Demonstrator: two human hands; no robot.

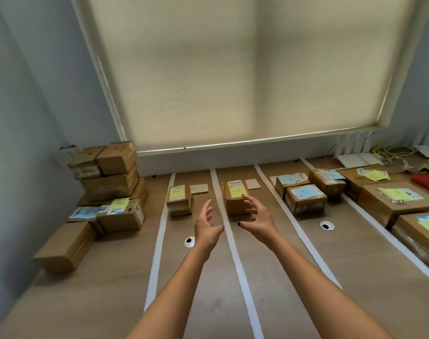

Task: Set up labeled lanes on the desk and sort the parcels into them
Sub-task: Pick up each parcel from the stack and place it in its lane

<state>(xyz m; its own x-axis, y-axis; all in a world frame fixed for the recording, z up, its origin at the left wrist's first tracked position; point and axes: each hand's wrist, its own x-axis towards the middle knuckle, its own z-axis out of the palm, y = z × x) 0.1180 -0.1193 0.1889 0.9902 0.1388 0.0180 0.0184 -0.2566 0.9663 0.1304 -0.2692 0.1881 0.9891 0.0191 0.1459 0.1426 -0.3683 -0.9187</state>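
Observation:
White tape strips [235, 250] divide the wooden desk [91, 297] into lanes. A brown parcel with a yellow note [234, 195] stands in the middle lane. Both my hands hover in front of it, empty: my left hand [206, 227] with fingers spread, my right hand [257, 217] with fingers loosely curved near the parcel's front right corner. Another yellow-noted parcel [179, 200] sits in the lane to the left. Two blue-noted parcels [305, 198] lie in the lane to the right. Larger parcels with yellow notes [392, 204] fill the far right lane.
A stack of brown parcels [110, 174] stands at the left against the wall, with one box [65, 245] lying nearer. Two cable grommets [189, 241] sit in the desk. Cables and white devices [360, 159] lie at the back right under the blind.

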